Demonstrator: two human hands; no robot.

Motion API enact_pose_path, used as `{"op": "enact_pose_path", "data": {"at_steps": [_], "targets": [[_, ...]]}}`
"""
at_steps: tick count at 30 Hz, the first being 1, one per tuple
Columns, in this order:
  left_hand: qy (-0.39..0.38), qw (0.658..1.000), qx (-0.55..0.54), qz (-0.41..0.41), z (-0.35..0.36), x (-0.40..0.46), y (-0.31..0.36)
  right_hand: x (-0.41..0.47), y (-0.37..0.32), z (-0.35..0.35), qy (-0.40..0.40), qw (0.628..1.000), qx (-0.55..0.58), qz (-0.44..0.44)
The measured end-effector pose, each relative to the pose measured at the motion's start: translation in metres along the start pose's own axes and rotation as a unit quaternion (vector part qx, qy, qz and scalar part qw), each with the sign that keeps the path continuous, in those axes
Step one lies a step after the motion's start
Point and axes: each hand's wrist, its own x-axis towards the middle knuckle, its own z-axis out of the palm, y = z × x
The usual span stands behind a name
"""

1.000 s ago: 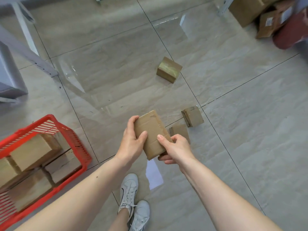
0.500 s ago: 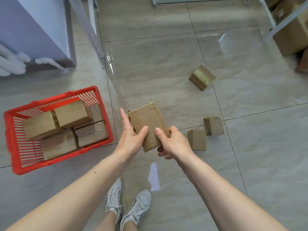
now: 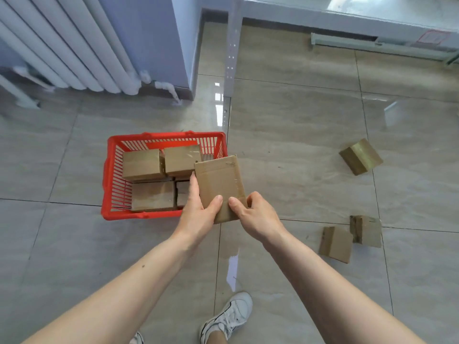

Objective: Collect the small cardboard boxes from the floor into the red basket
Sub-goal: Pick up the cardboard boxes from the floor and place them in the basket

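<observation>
both hands are gripping one flat cardboard box [image 3: 219,187] from its near end: the left hand [image 3: 198,214] is wrapping its left edge with the thumb pressing on top, and the right hand [image 3: 255,214] is pinching the lower right corner. the box is hanging in the air, its far left corner overlapping the right side of the red basket [image 3: 109,175]. nearer the camera, a white sneaker [image 3: 228,316] is standing on the tiled floor [image 3: 298,150]. the basket is sitting on the floor just left of the hands, holding several packed boxes [image 3: 142,163]. to the right, two small boxes [image 3: 336,243] are lying side by side on the floor, and a taped box [image 3: 361,156] is lying farther off. beyond the basket, a white radiator [image 3: 69,45] is standing against the wall.
</observation>
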Motion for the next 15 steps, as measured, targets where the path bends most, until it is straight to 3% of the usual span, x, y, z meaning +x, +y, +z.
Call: {"op": "enact_pose_path", "data": {"at_steps": [15], "targets": [[-0.007, 0.999, 0.048, -0.024, -0.214, 0.003, -0.046, -0.025, -0.114, 0.19, -0.008, 0.998, 0.058, -0.02]]}}
